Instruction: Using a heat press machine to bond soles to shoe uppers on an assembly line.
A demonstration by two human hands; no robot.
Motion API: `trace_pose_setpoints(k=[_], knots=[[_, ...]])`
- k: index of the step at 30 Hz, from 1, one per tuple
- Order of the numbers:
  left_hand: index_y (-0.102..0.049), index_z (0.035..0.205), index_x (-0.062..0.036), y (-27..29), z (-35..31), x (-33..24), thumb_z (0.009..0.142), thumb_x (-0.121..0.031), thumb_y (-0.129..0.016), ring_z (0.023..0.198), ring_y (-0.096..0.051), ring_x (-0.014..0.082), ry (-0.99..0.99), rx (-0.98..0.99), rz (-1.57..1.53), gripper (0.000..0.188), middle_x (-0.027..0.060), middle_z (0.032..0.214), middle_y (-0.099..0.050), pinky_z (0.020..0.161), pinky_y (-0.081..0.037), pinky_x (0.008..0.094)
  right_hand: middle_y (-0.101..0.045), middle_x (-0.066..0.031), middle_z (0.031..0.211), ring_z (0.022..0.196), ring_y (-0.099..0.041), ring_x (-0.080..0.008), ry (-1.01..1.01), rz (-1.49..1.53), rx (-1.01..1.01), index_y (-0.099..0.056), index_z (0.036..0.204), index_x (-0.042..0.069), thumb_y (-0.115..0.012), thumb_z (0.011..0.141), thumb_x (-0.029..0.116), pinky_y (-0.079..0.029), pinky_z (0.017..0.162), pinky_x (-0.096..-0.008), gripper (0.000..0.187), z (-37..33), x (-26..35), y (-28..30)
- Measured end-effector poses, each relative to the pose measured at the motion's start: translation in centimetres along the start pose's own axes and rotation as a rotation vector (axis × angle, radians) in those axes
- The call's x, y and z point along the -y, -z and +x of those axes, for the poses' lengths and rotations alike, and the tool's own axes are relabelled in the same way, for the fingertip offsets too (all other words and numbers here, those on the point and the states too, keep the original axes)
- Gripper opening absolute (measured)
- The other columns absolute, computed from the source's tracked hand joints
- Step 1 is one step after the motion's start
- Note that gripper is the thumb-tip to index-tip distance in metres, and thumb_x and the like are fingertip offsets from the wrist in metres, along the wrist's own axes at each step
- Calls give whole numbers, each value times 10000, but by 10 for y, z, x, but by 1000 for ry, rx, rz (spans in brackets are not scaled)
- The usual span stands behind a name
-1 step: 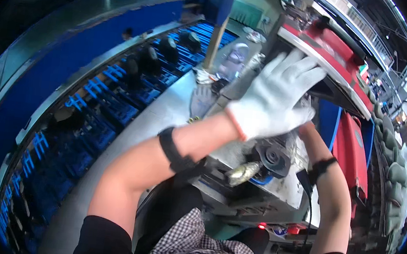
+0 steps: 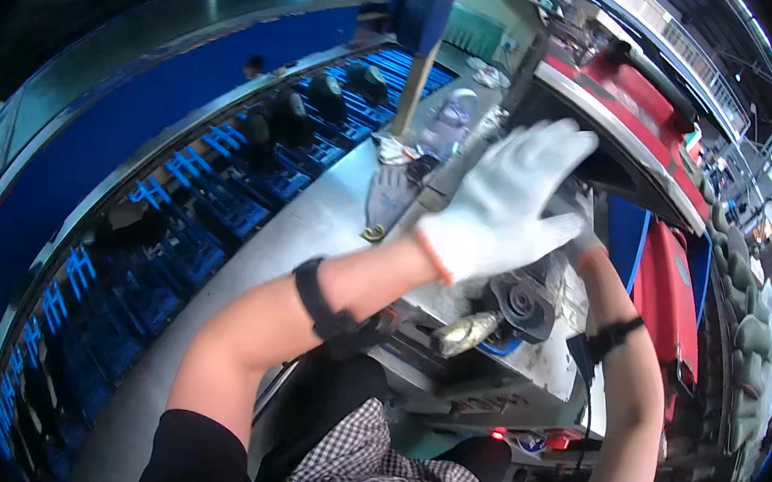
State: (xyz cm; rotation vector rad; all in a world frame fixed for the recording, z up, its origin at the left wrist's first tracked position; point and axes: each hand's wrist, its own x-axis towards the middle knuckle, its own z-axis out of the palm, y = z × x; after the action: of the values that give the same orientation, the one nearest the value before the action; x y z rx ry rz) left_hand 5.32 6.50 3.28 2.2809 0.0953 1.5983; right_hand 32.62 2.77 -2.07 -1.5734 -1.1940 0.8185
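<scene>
My left hand (image 2: 512,203), in a white knit glove with an orange cuff, is raised over the workbench (image 2: 330,193). Its fingers are stretched out and the thumb stands apart; I see nothing in it. Behind the glove is my right hand (image 2: 584,238), mostly covered and blurred, so its fingers do not show. Below the hands a dark round machine part (image 2: 522,302) sits on the bench, beside a crumpled yellowish object (image 2: 466,334). A grey glove (image 2: 391,196) lies flat on the bench, left of my left hand.
On the left runs a blue machine (image 2: 238,37) with rows of blue racks and dark rounded pieces (image 2: 365,84). A clear purplish bottle (image 2: 450,121) stands at the back. To the right are a red-topped machine (image 2: 638,126), a red panel (image 2: 663,294) and stacked greenish pieces (image 2: 753,331).
My left hand has shifted slightly left and down, and its fingers have come closer together. More of the right hand shows behind it.
</scene>
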Motion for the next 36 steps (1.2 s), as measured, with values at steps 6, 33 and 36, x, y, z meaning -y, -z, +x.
trace_pose_setpoints(k=[6, 33, 36], knots=[[-603, 1285, -152, 46, -108, 54, 1050, -277, -650, 1087, -611, 135, 1184, -135, -1514, 271, 34, 1195, -639, 928, -516, 342, -676, -98, 1234, 1108, -674, -243, -216, 744, 14, -617, 1331, 126, -605, 995, 459, -578, 926, -471, 473, -87, 83, -84], [-189, 1660, -65, 295, -274, 269, 946, -448, -672, 1460, -446, 440, 1483, -121, 1007, 943, 243, 1646, -358, 1200, -383, 513, -623, -234, 1321, 1217, -575, -399, 410, -1058, -535, -609, 1337, -71, -560, 1015, 65, -420, 1087, -474, 352, -221, -66, -64], [-428, 1508, -26, 301, -273, 246, 907, -526, -678, 1410, -491, 441, 1327, -363, 1122, 821, 224, 1556, -472, 1173, -364, 581, -638, -229, 1289, 1188, -594, -402, 419, -1024, -550, -619, 1319, -73, -569, 1020, 68, -438, 1062, -478, 335, -224, -66, -60]])
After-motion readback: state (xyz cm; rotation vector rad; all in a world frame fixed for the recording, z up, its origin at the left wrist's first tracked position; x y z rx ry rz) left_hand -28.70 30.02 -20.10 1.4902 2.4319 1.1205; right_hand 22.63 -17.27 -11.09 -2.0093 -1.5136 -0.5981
